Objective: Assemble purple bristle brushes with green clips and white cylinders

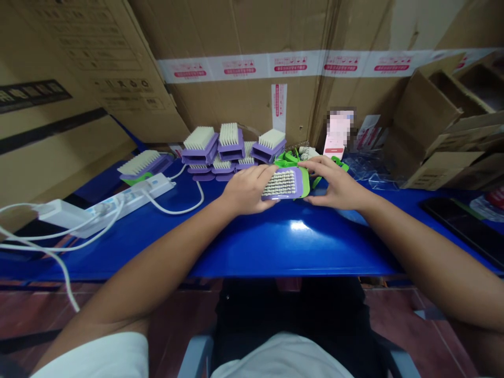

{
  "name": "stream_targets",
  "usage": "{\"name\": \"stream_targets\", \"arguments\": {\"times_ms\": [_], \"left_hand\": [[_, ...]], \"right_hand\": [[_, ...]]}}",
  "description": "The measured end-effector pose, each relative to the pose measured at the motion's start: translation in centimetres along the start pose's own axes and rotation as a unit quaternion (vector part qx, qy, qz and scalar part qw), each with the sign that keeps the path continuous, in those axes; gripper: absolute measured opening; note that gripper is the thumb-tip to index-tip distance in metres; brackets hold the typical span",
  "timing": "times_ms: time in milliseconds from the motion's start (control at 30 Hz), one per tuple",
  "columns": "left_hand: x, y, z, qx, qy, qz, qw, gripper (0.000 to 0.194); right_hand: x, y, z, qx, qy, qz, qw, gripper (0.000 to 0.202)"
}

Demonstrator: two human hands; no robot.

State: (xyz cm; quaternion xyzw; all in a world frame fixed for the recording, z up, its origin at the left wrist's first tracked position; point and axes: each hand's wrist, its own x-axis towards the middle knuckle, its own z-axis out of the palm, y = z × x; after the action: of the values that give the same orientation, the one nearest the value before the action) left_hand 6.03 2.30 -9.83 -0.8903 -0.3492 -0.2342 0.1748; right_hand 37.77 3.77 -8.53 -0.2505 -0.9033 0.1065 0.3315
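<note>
A purple brush [280, 183] with pale bristles and a green end piece [304, 181] is held over the blue table, bristles facing me. My left hand [250, 190] is closed around its left side, thumb along the lower edge. At the brush's green end, my right hand [333, 184] has its fingers curved, index finger above and thumb below, spread apart. I cannot tell how firmly the right fingers touch it. Just behind the brush lie green plastic parts [288, 158]. Several purple brush pieces with bristles [230, 144] are stacked behind my left hand.
A white power strip [126, 202] with cables lies left, beside another brush [144, 165]. A phone with a lit screen [337, 135] leans against cardboard [244, 31] at the back. Small cardboard boxes [429, 131] and a dark phone [464, 226] are at right.
</note>
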Motion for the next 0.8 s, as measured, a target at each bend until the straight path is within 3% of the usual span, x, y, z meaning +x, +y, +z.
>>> {"name": "stream_targets", "arguments": {"times_ms": [800], "left_hand": [[0.1,0.2,-0.3,0.015,-0.011,0.003,1.0,0.078]], "right_hand": [[-0.07,0.07,0.41,0.019,0.022,0.017,0.999,0.089]]}}
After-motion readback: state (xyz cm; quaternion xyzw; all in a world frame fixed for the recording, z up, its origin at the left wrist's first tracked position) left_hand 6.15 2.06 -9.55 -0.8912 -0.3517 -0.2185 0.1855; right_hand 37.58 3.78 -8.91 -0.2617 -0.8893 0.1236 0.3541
